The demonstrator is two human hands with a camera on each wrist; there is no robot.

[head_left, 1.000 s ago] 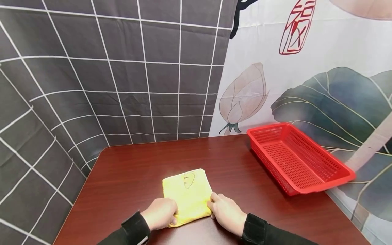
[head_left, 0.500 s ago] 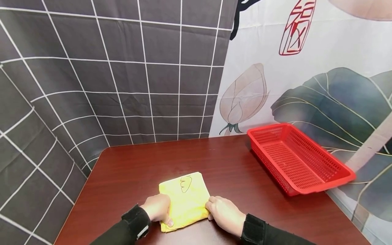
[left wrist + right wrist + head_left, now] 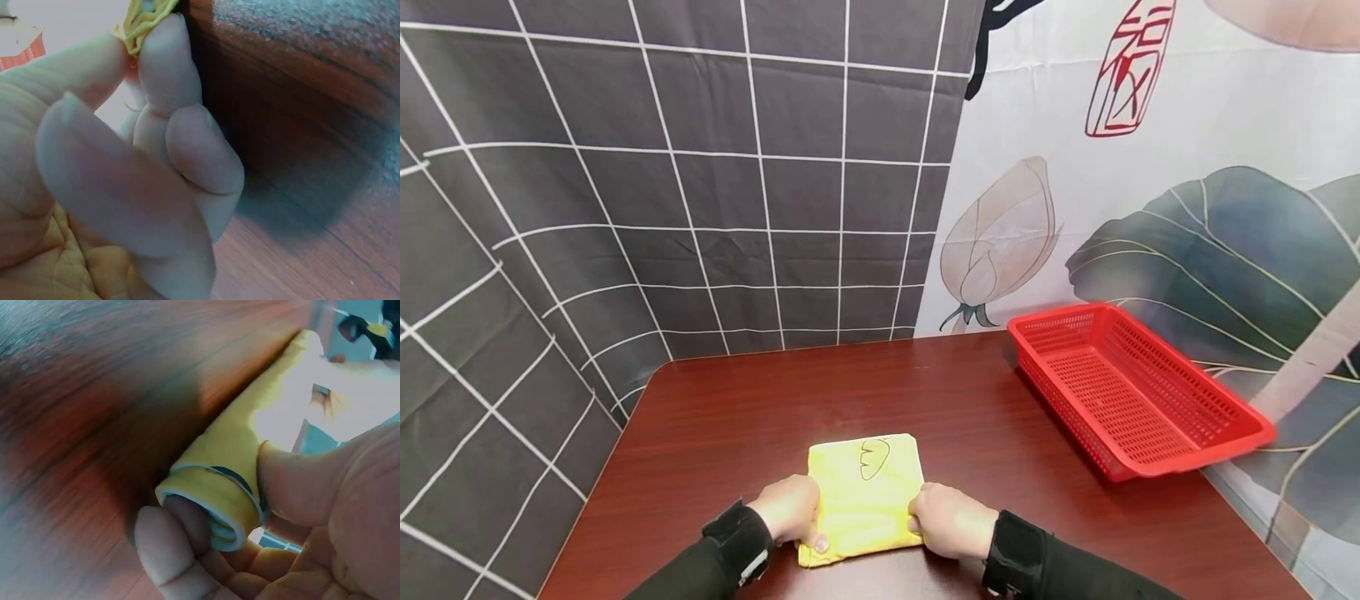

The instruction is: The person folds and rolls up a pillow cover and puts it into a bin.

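Both arms: black long sleeves, snug black cuffs; small pale marking on left cuff (image 3: 747, 567).

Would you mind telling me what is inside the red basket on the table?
Nothing shows inside the red basket: its perforated floor looks bare. Its near wall may hide a thin strip of floor. The yellow cloth lies apart on the table.

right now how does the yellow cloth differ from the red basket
The yellow cloth is soft fabric, folded flat into a small square; the red basket is rigid perforated plastic with raised walls and looks larger. The cloth lies near the front edge, pinched by the left hand and the right hand; the basket sits untouched at the far right, at an angle. The cloth bears a dark outline drawing; the basket is plain. Both rest on the brown table.
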